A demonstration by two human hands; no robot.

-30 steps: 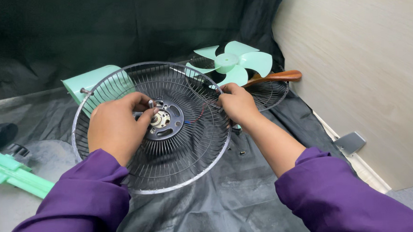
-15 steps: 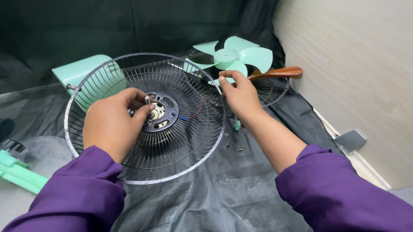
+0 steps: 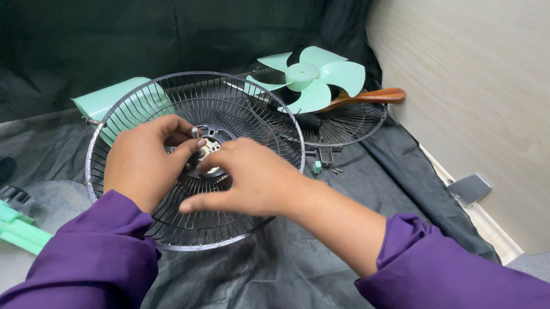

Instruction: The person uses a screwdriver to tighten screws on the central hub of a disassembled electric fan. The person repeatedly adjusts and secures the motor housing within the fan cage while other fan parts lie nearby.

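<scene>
A round wire fan guard (image 3: 249, 118) lies tilted on black cloth, with the motor hub and its metal shaft (image 3: 200, 145) at its centre. My left hand (image 3: 142, 160) rests on the guard left of the hub, fingers curled onto the hub and shaft. My right hand (image 3: 251, 180) lies over the guard's centre from the right, its thumb and fingers touching the hub. Behind the guard sits the mint green motor housing (image 3: 112, 100). Both arms wear purple sleeves.
A mint green fan blade (image 3: 312, 75) sits on a second wire guard (image 3: 354, 123) at the back right, beside a wooden-handled tool (image 3: 371, 96). Small screws (image 3: 334, 168) lie on the cloth. Green plastic parts (image 3: 6, 225) at the left. A wood-grain wall (image 3: 483, 102) stands at the right.
My right hand has moved from the guard's right rim to the central hub. The guard now sits lower and more central in view; my left hand stays at the hub.
</scene>
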